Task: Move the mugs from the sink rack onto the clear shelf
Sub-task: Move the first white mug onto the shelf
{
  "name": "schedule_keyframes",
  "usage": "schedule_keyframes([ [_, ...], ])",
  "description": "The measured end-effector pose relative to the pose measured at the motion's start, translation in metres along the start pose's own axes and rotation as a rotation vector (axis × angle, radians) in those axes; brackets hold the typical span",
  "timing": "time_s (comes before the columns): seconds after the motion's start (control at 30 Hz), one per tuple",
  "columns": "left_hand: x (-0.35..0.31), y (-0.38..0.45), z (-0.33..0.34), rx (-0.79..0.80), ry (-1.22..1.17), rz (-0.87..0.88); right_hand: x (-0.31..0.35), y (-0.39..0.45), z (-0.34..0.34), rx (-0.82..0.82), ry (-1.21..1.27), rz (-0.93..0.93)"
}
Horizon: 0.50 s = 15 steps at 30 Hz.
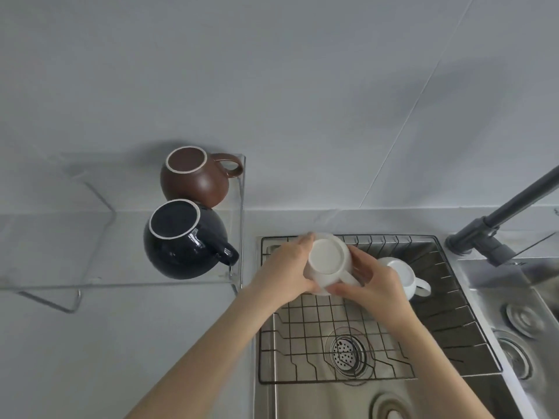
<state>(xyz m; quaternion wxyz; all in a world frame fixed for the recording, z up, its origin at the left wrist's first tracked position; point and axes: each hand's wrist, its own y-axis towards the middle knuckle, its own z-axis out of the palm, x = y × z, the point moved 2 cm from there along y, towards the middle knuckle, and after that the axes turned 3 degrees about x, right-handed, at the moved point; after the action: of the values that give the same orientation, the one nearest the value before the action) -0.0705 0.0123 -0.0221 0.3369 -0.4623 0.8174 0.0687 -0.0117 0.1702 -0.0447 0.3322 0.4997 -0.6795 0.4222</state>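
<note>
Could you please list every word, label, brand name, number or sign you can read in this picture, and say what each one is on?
None: no readable text anywhere.
Round brown ceramic mug: upturned base blank.
Round dark blue glazed mug: base blank.
White ceramic mug held upside down by the left hand and right hand: base plain.
Second white mug in the wire sink rack: no marking.
Dark grey tap and clear acrylic shelf: no brand visible.

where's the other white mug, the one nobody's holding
In the head view, the second white mug sits upside down on the sink rack, just right of the right hand.
</note>
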Motion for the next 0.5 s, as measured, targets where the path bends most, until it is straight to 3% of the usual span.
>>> schedule_keyframes([
  [0.27,-0.044,-0.068,-0.119,-0.323,-0.038,0.099,0.138,-0.025,-0.021,0.078,-0.019,-0.264],
  [0.5,0.0,-0.123,-0.206,-0.478,-0.151,-0.013,0.242,-0.012,0.038,0.235,-0.036,-0.429],
])
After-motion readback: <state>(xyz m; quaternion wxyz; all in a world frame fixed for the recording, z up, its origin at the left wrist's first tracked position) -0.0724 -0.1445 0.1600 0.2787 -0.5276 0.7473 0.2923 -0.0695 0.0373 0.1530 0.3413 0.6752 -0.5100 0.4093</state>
